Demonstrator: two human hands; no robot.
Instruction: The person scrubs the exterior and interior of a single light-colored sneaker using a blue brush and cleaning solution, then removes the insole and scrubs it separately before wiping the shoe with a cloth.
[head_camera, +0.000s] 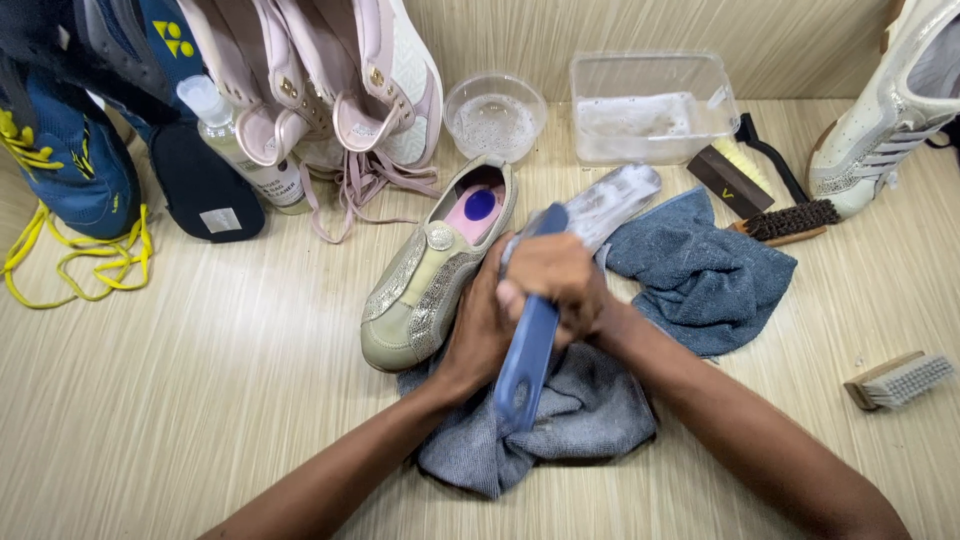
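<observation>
Head view | pale striped wood-grain table (200, 400) | ribbed beige wall (620, 30) behind | right hand (555, 280) fisted round blue brush (530, 340) | left hand (480, 330) clasping gold shoe (420, 290) | grey cloth (570, 420) beneath

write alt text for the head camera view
The right hand grips a blue-handled brush while the left hand steadies a silver-beige shoe, above a grey cloth on a wooden table.

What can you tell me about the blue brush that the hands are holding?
The blue brush is long and looks like plastic, with a smooth handle pointing toward the person. The right hand has a closed grip around its middle, and the left hand touches it from the side. It lies tilted above a grey cloth, its far end against a pale shoe sole covered with white foam. Its bristles are hidden.
</observation>
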